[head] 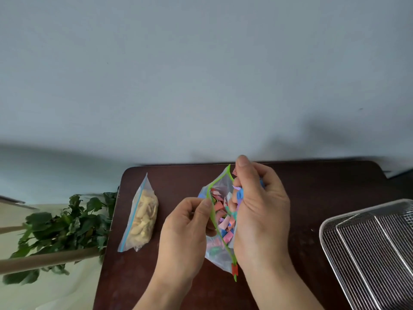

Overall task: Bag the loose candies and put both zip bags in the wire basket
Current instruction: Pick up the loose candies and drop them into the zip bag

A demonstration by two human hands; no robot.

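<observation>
A clear zip bag [218, 253] with a green zip strip and a red slider stands open at the middle of the dark table, with several colourful wrapped candies [220, 211] inside. My left hand [185, 231] pinches the bag's left rim and holds the mouth apart. My right hand [259, 204] is over the mouth, closed around a handful of candies [239, 194], blue and purple ones showing between the fingers. A second zip bag [143, 217] with a blue strip lies closed on the table's left part, filled with pale yellow candies. The wire basket [371, 249] stands at the right edge.
The dark brown table [312, 198] stands against a pale wall. Beyond its left edge is a leafy green plant [69, 224] above a light floor.
</observation>
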